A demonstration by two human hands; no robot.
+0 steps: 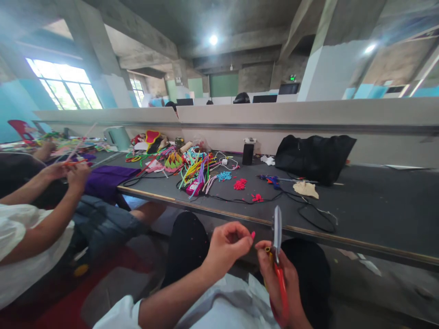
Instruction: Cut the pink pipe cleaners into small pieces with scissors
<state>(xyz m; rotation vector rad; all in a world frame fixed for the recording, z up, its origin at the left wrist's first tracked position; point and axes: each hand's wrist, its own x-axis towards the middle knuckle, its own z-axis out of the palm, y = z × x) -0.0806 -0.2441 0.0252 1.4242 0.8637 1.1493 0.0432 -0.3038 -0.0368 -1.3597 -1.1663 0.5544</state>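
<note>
Above my lap, my left hand [226, 246] pinches a small pink piece [253, 235] between thumb and fingertips. Just to its right, my right hand [286, 276] is wrapped around a pair of red-handled scissors [278, 228], whose blades point upward and look closed. A small yellow part [268, 250] shows by the fingers of that hand; I cannot tell whether it belongs to the scissors. On the table in front lie a pile of pinkish-red pieces [240, 184], a smaller red pile [257, 198] and a blue pile [224, 176].
Colourful fuzzy stems [202, 171] lie bundled on the dark table [377, 205]. Black cables [236, 199] run across it. A black bag [312, 157], a beige scrap [306, 189] and a blue-handled tool [273, 181] lie farther right. Another person's hands [73, 172] work at the left.
</note>
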